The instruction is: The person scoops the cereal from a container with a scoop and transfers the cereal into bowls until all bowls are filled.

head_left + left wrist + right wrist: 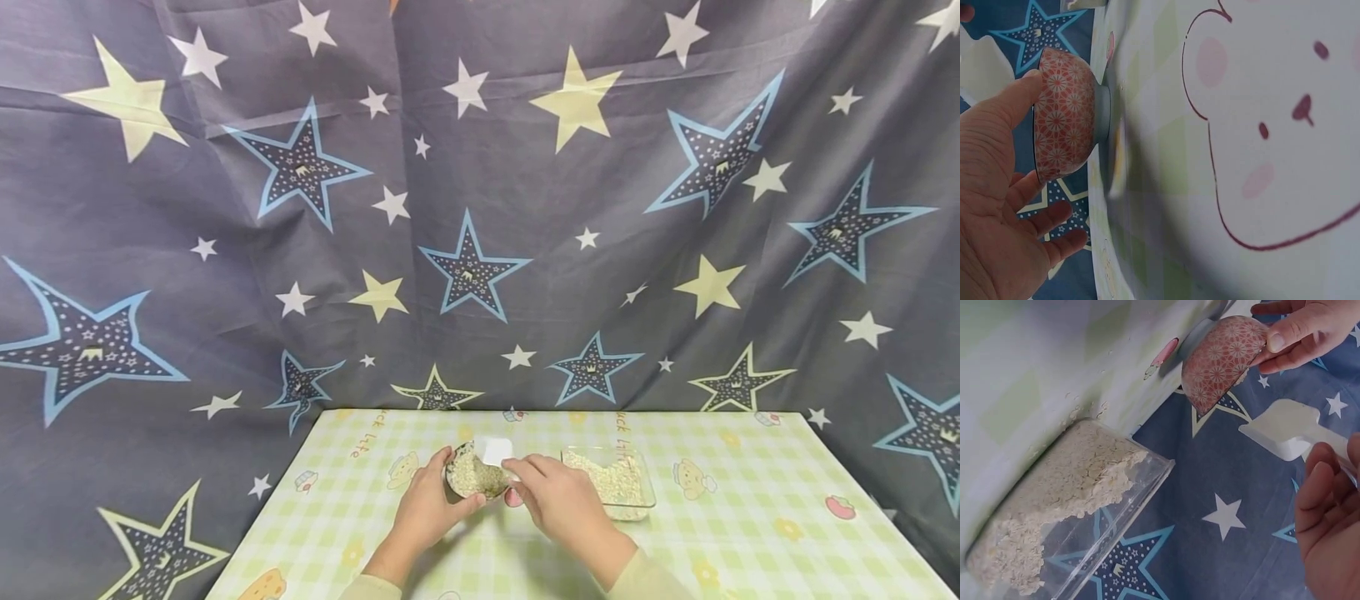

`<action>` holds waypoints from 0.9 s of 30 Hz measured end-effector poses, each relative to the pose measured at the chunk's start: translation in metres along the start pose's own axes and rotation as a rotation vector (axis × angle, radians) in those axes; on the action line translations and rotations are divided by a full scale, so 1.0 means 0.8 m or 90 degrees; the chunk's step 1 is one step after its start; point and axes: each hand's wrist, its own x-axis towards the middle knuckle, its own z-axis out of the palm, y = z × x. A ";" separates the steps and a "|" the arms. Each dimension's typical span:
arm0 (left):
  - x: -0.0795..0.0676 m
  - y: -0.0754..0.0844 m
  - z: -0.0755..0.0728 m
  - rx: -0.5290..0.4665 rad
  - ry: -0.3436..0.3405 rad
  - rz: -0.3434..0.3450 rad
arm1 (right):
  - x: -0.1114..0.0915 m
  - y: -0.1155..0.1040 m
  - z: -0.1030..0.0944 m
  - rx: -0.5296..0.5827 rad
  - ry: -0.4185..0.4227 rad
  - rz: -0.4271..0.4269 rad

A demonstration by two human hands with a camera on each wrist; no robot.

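Note:
My left hand (431, 502) grips a bowl (1066, 115) by its rim, thumb on one side and fingers on the other. The bowl is red outside with pale flower patterns, and the head view shows pale oats inside it. Whether its foot touches the table cannot be told. In my right hand (558, 500) is the handle of a white scoop (1285, 428), pinched between thumb and fingers. The scoop's blade is close to the bowl's rim in the head view. No oats can be made out on the blade.
Right of the bowl stands a clear rectangular container (640, 505) holding rolled oats (1079, 469). A few loose flakes lie on the table beside it. The table wears a green checked cloth (750, 533). Behind it hangs a dark star-patterned curtain (510, 183).

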 end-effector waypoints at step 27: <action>0.002 -0.001 0.006 0.009 0.013 -0.003 | -0.032 -0.014 -0.022 0.195 0.081 0.227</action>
